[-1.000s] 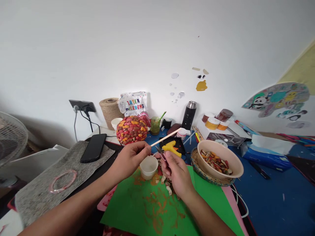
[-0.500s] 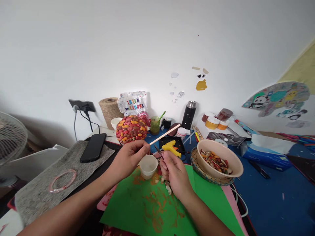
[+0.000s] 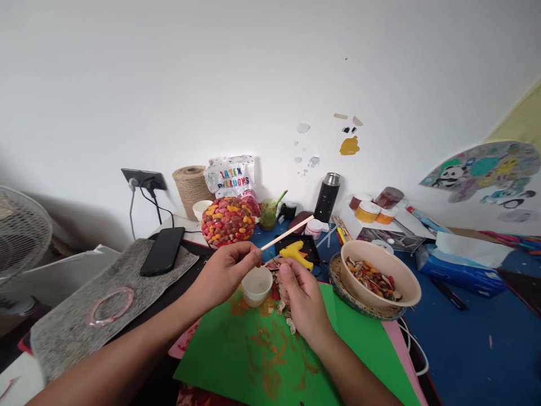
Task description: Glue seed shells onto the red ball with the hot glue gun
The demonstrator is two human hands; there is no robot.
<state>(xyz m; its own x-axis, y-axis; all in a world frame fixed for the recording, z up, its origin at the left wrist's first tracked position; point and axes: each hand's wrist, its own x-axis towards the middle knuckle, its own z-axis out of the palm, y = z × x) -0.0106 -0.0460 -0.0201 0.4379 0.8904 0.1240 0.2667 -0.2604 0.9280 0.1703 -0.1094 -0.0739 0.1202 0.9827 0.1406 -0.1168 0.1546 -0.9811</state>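
The left hand (image 3: pixel 224 270) pinches a thin pale wooden stick (image 3: pixel 287 232) between thumb and fingertips at its near end. The stick's long axis runs from that pinch up and away toward two o'clock, its free tip ending above the black tray near the small white jar (image 3: pixel 313 228). The right hand (image 3: pixel 298 293) sits just beside the left, at its four o'clock, fingers curled shut around a small dark pointed tool (image 3: pixel 274 260); what kind of tool it is cannot be told. The tool's tip points toward eleven o'clock, close under the stick near the left fingertips; whether they touch is unclear. The right hand is the nearer one to the stick's shaft, the left alone carries it.

Directly below both hands stands a small white plastic cup (image 3: pixel 256 285), open upward, on the paint-smeared green paper sheet (image 3: pixel 236 361). A few pale shell-like pieces (image 3: pixel 291 324) lie on the sheet by the right wrist. At three o'clock of the right hand, close by, a beige bowl of coloured shells (image 3: pixel 380 276) rests on a woven plate. At twelve o'clock a yellow glue gun (image 3: pixel 296 254) lies on its tray, just beyond the fingers. The sheet toward six o'clock offers open room; the space toward three and twelve is crowded.
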